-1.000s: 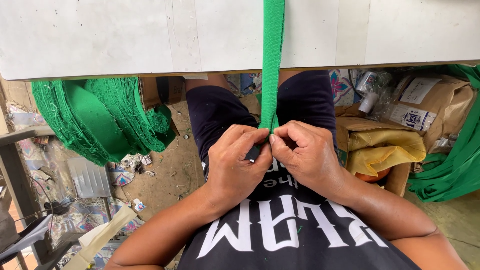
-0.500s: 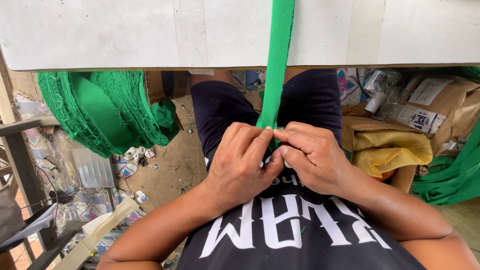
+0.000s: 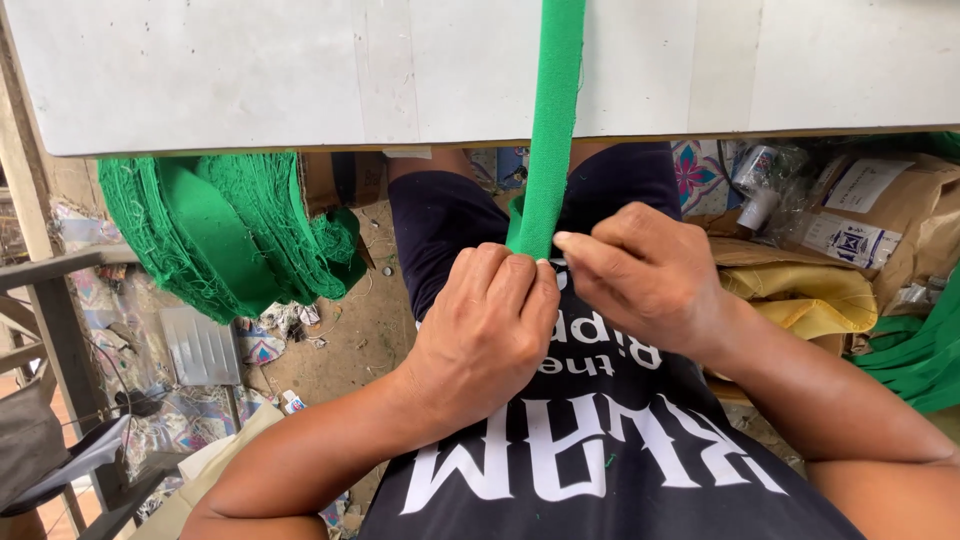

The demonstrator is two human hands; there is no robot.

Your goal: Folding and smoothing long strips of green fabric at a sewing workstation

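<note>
A green fabric strip (image 3: 552, 120) is seen running down from the white surface (image 3: 250, 70) to the lap, where its lower end is pinched between the left hand (image 3: 485, 330) and the right hand (image 3: 645, 275), both closed on it and touching each other. A bundle of frayed green strips (image 3: 225, 230) is hung below the surface edge at the left, well apart from the hands. Brown paper packages (image 3: 880, 215) and a yellow cloth (image 3: 800, 295) are piled at the right.
</note>
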